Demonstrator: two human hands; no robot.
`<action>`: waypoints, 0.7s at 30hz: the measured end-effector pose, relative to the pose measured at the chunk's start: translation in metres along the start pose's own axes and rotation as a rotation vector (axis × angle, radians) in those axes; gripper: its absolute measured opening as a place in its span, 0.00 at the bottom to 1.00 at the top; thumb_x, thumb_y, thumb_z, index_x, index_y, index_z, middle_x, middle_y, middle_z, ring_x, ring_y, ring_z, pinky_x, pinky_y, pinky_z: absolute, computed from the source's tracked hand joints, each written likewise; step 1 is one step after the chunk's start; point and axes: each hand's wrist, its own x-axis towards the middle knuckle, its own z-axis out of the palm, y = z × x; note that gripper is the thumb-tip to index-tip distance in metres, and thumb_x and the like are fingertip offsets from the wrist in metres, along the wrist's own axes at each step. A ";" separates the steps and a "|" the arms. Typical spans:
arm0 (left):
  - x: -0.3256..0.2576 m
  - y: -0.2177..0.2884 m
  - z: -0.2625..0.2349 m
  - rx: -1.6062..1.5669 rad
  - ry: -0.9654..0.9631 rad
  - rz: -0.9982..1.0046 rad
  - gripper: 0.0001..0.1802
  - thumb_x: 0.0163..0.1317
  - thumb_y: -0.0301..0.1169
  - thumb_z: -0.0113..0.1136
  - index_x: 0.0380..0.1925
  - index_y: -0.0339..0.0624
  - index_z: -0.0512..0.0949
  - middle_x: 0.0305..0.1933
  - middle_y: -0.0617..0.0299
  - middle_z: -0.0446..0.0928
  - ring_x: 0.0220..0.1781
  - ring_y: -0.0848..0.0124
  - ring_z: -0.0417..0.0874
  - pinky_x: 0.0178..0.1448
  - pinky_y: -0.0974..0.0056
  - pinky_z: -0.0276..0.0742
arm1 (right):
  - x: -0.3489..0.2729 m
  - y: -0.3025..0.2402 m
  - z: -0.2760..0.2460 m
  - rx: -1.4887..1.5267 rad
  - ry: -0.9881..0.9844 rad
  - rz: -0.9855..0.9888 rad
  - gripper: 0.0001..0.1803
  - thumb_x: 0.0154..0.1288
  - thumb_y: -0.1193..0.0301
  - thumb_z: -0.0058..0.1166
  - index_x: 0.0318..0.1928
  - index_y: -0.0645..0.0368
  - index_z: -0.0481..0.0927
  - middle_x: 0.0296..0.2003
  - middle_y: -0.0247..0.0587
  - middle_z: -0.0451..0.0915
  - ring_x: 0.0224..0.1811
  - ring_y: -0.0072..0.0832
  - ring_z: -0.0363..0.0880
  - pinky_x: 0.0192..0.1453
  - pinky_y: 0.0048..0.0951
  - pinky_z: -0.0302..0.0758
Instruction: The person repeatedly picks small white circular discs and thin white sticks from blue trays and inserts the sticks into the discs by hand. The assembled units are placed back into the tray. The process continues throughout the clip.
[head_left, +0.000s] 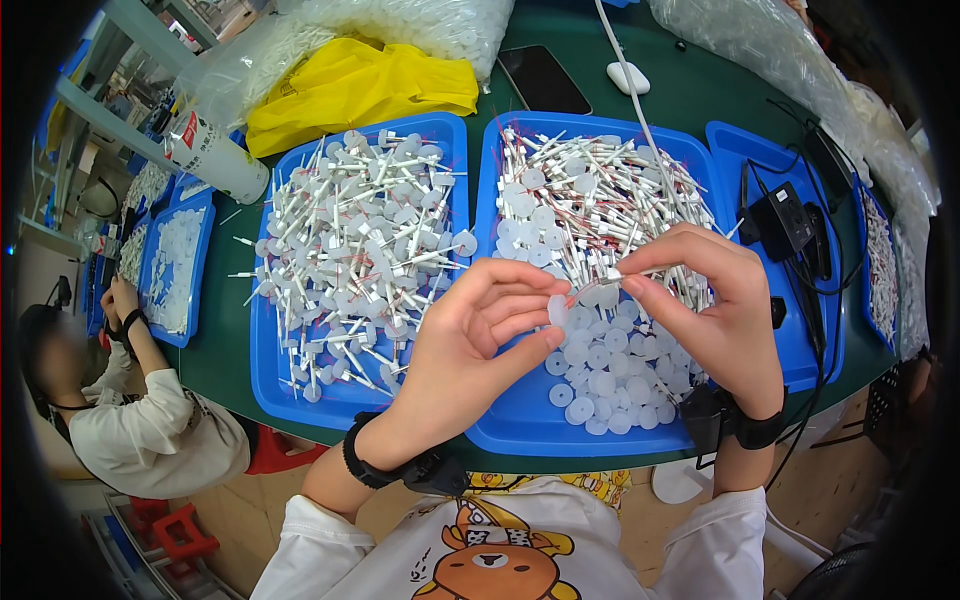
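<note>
My left hand (468, 335) pinches a translucent white disc (558, 310) between thumb and fingertips. My right hand (715, 290) grips a small white connector (606, 276) with thin wires, close to the disc. Whether a wire passes through the disc is too small to tell. Both hands are over a blue tray (485, 432); loose discs (605, 380) lie in its front part, and white wired sticks with red leads (590, 165) fill the back. To the left, another blue tray (262, 375) holds a heap of white sticks with discs on them (360, 240).
A third blue tray (728, 140) at right carries a black adapter (783, 220) and cables. Behind are a yellow bag (355, 90), a phone (545, 78), a white case (627, 77) and a white cup (222, 160). A co-worker (150, 430) sits at left; a white cable hangs over the right-hand heap.
</note>
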 end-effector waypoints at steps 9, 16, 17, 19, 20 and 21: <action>-0.001 0.002 0.000 0.015 0.027 0.001 0.21 0.59 0.11 0.59 0.53 0.31 0.68 0.58 0.47 0.75 0.63 0.60 0.78 0.66 0.60 0.75 | -0.001 0.002 -0.001 0.047 -0.036 -0.009 0.08 0.54 0.81 0.65 0.36 0.63 0.83 0.33 0.42 0.84 0.36 0.31 0.84 0.40 0.27 0.77; 0.000 0.001 0.000 -0.030 0.068 0.087 0.19 0.62 0.14 0.59 0.52 0.29 0.69 0.57 0.49 0.74 0.59 0.66 0.79 0.63 0.64 0.76 | 0.000 0.000 -0.003 0.120 -0.087 -0.058 0.07 0.55 0.81 0.64 0.36 0.63 0.84 0.33 0.41 0.84 0.36 0.32 0.83 0.41 0.28 0.77; 0.000 0.002 0.001 -0.033 0.078 0.087 0.18 0.62 0.14 0.59 0.52 0.29 0.69 0.57 0.49 0.74 0.59 0.66 0.79 0.63 0.64 0.76 | 0.000 0.000 -0.003 0.114 -0.088 -0.073 0.07 0.55 0.82 0.63 0.36 0.63 0.84 0.33 0.41 0.84 0.36 0.32 0.83 0.41 0.28 0.78; -0.001 0.003 0.001 -0.034 0.086 0.079 0.17 0.63 0.15 0.59 0.52 0.29 0.69 0.56 0.49 0.75 0.58 0.67 0.79 0.62 0.65 0.76 | 0.000 0.001 -0.004 0.102 -0.090 -0.103 0.08 0.54 0.83 0.62 0.36 0.63 0.84 0.34 0.41 0.83 0.37 0.33 0.82 0.42 0.29 0.78; -0.001 0.004 0.001 -0.030 0.084 0.070 0.17 0.64 0.16 0.59 0.52 0.29 0.70 0.56 0.49 0.75 0.58 0.67 0.79 0.62 0.65 0.76 | 0.000 0.001 -0.004 0.093 -0.081 -0.112 0.09 0.53 0.84 0.62 0.36 0.63 0.84 0.34 0.41 0.83 0.38 0.33 0.82 0.43 0.29 0.78; -0.002 0.005 0.001 -0.026 0.083 0.061 0.16 0.64 0.16 0.59 0.52 0.30 0.70 0.55 0.50 0.76 0.58 0.68 0.79 0.61 0.66 0.76 | 0.000 0.001 -0.004 0.084 -0.072 -0.121 0.09 0.53 0.84 0.62 0.36 0.63 0.84 0.34 0.41 0.83 0.38 0.34 0.82 0.43 0.30 0.78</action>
